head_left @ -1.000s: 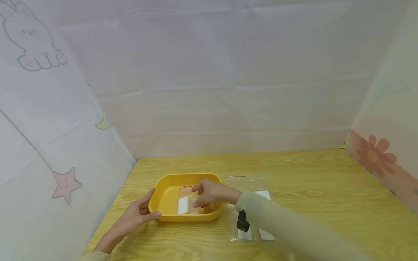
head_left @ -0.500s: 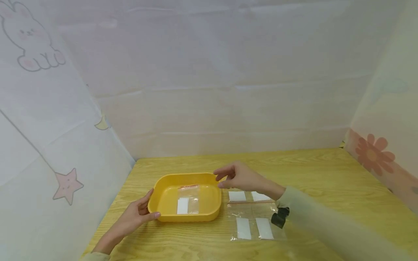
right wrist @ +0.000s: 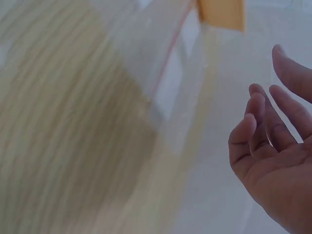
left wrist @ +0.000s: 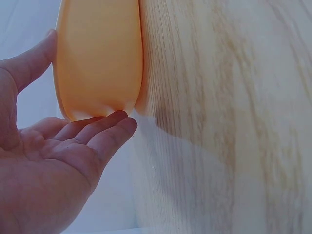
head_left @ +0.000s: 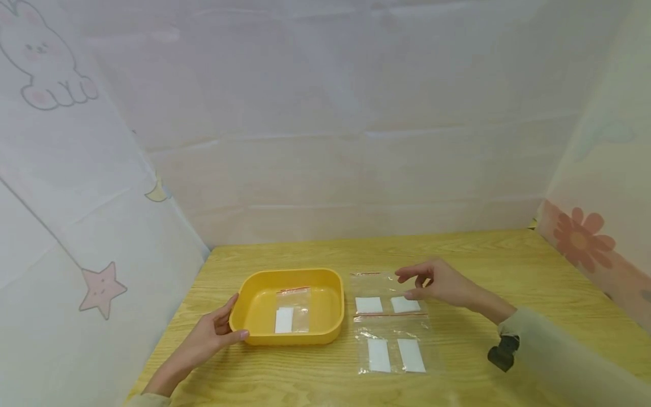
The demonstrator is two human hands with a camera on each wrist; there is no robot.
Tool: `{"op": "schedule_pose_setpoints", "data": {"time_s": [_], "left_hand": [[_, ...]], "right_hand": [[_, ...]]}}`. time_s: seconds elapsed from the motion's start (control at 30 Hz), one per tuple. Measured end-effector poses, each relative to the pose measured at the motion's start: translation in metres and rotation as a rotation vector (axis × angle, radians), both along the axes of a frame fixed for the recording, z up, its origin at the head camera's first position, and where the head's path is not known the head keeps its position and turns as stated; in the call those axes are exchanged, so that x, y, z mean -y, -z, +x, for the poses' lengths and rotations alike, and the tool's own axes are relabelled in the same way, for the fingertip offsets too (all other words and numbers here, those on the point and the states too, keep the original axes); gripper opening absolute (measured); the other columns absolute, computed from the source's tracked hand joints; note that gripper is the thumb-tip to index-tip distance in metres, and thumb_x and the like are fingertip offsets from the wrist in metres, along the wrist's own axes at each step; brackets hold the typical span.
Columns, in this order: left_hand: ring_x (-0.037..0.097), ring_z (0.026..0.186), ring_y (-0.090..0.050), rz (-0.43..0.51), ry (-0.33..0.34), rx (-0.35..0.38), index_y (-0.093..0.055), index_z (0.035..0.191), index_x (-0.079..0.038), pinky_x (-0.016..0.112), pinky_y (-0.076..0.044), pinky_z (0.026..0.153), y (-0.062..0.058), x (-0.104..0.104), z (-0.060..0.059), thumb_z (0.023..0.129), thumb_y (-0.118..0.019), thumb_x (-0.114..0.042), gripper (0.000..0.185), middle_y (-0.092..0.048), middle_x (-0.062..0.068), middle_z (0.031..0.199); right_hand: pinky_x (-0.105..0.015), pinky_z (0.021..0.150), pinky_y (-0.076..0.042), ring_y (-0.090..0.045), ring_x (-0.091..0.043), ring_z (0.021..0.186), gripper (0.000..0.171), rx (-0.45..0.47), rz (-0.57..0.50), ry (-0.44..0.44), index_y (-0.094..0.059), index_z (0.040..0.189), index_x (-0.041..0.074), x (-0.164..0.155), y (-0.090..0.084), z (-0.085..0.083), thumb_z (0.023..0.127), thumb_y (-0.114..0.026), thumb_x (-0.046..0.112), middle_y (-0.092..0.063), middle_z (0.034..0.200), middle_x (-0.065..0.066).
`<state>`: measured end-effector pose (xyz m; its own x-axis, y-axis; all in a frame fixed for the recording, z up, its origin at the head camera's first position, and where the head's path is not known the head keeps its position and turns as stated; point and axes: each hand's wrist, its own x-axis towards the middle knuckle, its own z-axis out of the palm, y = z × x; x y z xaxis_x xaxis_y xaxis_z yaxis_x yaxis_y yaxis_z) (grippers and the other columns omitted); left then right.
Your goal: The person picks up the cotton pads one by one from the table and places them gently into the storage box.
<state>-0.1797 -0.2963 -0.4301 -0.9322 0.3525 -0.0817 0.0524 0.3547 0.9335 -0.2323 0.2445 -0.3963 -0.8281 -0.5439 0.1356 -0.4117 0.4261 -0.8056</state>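
My left hand (head_left: 207,334) holds the left end of a yellow plastic tray (head_left: 290,340), with the thumb at its front corner and the fingers against its outer side. In the left wrist view the fingertips (left wrist: 127,124) touch the outside wall. Inside the tray lies a small clear zip bag (head_left: 301,311) with a red seal line and a white piece in it. My right hand (head_left: 441,282) hovers over the upper right of several similar zip bags (head_left: 394,327) lying on the table. Its fingers are loosely bent and nothing is between them, as the right wrist view also shows.
The bags lie in two rows right of the tray, each row showing white rectangular pieces (head_left: 378,355). The wood-grain table (head_left: 488,265) meets pale draped walls (head_left: 325,169) at the back and sides. A dark device (head_left: 503,353) sits at the right cuff.
My right hand has come up out of the tray and moved right, over the bags on the table. The zip bag stays in the tray. My left hand keeps its hold.
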Motion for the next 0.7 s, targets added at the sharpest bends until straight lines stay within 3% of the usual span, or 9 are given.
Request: {"op": "schedule_pose_setpoints", "data": {"time_s": [0.13,0.3,0.5,0.7], "left_hand": [[0.048,0.142,-0.044,-0.006,-0.001,-0.001,-0.01,0.166,0.005,0.033,-0.056,0.099,0.001,0.001,-0.001,0.101,-0.075,-0.015,0.094,-0.022,0.034,0.165],[0.048,0.143,-0.044,-0.024,0.0,-0.01,-0.011,0.166,0.005,0.032,-0.056,0.1,0.002,0.001,-0.001,0.101,-0.076,-0.017,0.095,-0.025,0.033,0.164],[0.049,0.143,-0.043,-0.013,0.018,-0.012,-0.009,0.166,0.006,0.031,-0.055,0.1,0.002,0.001,-0.002,0.102,-0.074,-0.016,0.094,-0.023,0.034,0.164],[0.049,0.143,-0.043,0.009,0.023,-0.006,-0.009,0.166,0.006,0.032,-0.055,0.1,0.002,0.001,-0.002,0.101,-0.074,-0.015,0.094,-0.022,0.034,0.165]], "right_hand": [[-0.027,0.059,-0.044,-0.054,-0.016,0.074,0.049,0.003,0.004,0.004,-0.066,0.139,-0.005,-0.016,0.013,-0.002,0.095,-0.081,0.01,-0.071,0.122,-0.02],[-0.026,0.058,-0.042,-0.051,-0.015,0.071,0.052,-0.001,0.02,0.015,-0.065,0.138,-0.009,-0.027,0.027,-0.007,0.093,-0.083,0.009,-0.07,0.119,-0.024],[-0.027,0.062,-0.04,-0.049,-0.021,0.079,0.055,-0.059,0.095,0.065,-0.068,0.135,-0.007,-0.036,0.044,-0.016,0.088,-0.088,0.015,-0.068,0.119,-0.019],[-0.029,0.067,-0.038,-0.043,-0.025,0.085,0.061,-0.095,0.176,0.084,-0.068,0.136,-0.005,-0.039,0.058,-0.021,0.087,-0.09,0.024,-0.057,0.108,-0.012]]}}
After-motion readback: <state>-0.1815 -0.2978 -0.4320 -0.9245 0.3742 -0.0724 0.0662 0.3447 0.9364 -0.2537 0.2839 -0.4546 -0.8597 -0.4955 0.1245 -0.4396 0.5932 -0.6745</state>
